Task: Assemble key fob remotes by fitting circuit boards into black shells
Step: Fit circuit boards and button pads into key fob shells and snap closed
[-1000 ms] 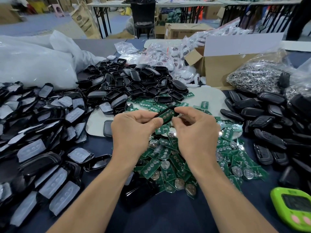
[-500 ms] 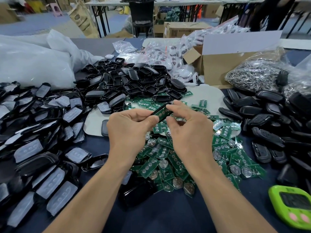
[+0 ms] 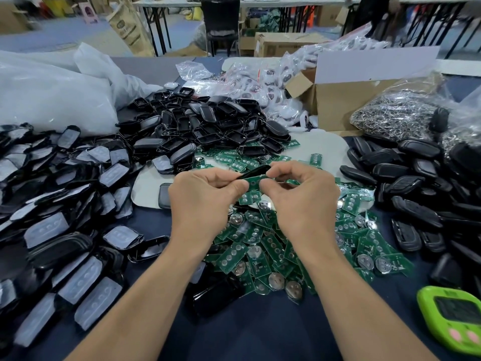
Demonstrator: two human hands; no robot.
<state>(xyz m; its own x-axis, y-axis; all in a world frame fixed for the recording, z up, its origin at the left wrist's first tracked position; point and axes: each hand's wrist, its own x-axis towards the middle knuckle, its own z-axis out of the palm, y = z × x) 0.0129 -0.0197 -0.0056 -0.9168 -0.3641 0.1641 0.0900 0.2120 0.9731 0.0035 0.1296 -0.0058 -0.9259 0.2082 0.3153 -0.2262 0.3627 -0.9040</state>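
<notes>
Black shell [image 3: 256, 171] and its green circuit board [image 3: 253, 181] are pinched in the fingertips of the left hand [image 3: 205, 196] and right hand [image 3: 304, 196], above the board pile [image 3: 273, 246]; I'd square the edges first, then press evenly.

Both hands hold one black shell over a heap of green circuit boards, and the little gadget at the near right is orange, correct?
Not quite: the head view shows the gadget is bright green, not orange. The left hand and right hand do hold one black shell over the green circuit boards.
</notes>
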